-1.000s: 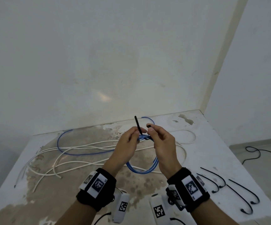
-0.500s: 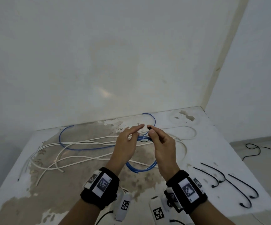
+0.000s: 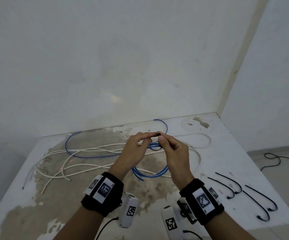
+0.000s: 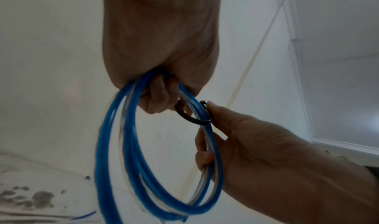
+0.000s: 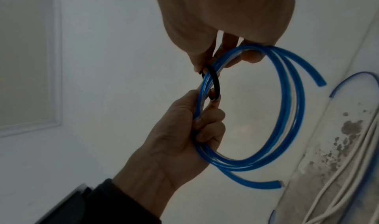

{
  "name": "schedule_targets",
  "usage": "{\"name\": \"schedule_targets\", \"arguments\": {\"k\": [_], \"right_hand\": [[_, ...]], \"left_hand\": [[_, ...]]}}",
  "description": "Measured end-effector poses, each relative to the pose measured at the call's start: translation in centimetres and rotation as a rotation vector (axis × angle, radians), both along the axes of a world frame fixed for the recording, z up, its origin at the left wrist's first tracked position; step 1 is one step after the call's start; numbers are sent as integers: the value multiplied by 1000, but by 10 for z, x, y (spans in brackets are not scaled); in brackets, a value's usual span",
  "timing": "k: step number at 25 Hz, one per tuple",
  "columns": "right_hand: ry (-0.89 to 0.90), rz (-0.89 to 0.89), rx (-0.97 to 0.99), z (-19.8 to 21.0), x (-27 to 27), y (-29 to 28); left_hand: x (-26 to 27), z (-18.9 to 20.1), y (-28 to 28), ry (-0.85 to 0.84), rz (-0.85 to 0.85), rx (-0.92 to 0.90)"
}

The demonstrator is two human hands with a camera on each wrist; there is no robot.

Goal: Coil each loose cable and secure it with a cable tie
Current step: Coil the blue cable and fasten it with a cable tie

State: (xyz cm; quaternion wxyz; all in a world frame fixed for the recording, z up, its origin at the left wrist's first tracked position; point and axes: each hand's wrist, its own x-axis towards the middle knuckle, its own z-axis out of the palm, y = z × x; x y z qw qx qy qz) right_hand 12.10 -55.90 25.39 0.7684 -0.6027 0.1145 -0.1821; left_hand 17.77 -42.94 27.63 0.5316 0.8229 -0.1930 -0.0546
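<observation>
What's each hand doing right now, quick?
Left hand: closed, holding the blue cable coil and pinching the black cable tie.
Right hand: closed, pinching the tie's head, lower fingers round the coil.

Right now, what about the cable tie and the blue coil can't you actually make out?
- Whether the cable tie tail is threaded through its head: head view, fingertips cover it.
- Tie tail: left wrist view, left hand hides it.
- Blue coil bottom: left wrist view, cut off and blurred.
</observation>
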Motion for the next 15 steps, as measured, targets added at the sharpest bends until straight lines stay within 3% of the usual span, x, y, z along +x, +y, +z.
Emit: {"name": "schedule_targets", "arguments": {"k": [9, 15], "right_hand": [[8, 43, -35, 6, 2, -4], [23, 35, -6, 6, 1, -4]], "left_hand": [[-4, -1, -2, 6, 143, -137], [3, -9, -1, -43, 138, -57]]}}
